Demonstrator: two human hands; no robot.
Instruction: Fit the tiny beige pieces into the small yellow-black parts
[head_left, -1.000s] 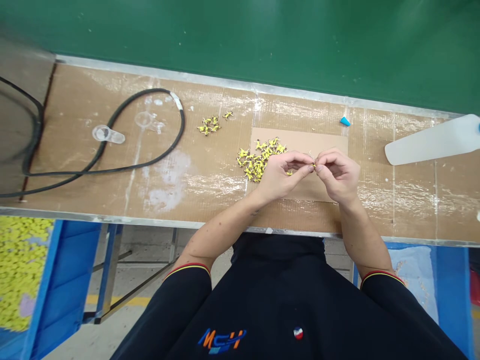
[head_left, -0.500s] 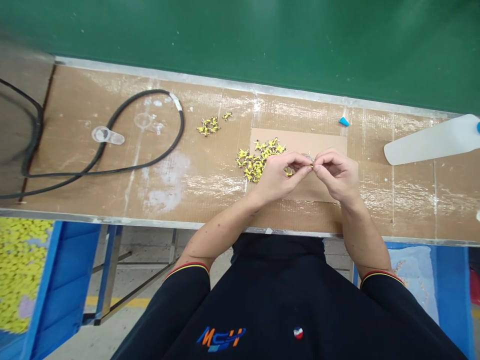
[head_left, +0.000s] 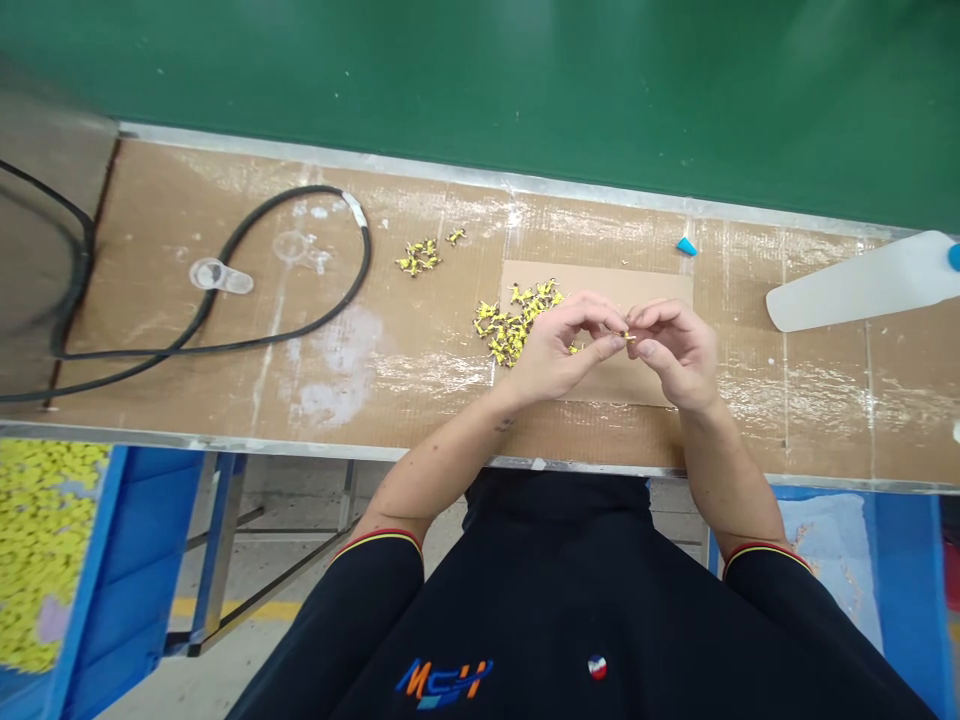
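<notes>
Since a moment ago, my fingertips have shifted a little, and now a tiny yellow part shows between them. My left hand and right hand both pinch it, so each grip is narrow, just finger and thumb. It is so small that I think only the tips can hold it. I keep my hands low over a brown card on the bench, maybe so a dropped part lands on the card. Right by my left hand is a pile of yellow parts, close enough to reach with ease. A smaller pile sits further left. Past it lie a black cable and a clear plastic piece. Below the bench, on my left, a blue bin holds many yellow bits.
</notes>
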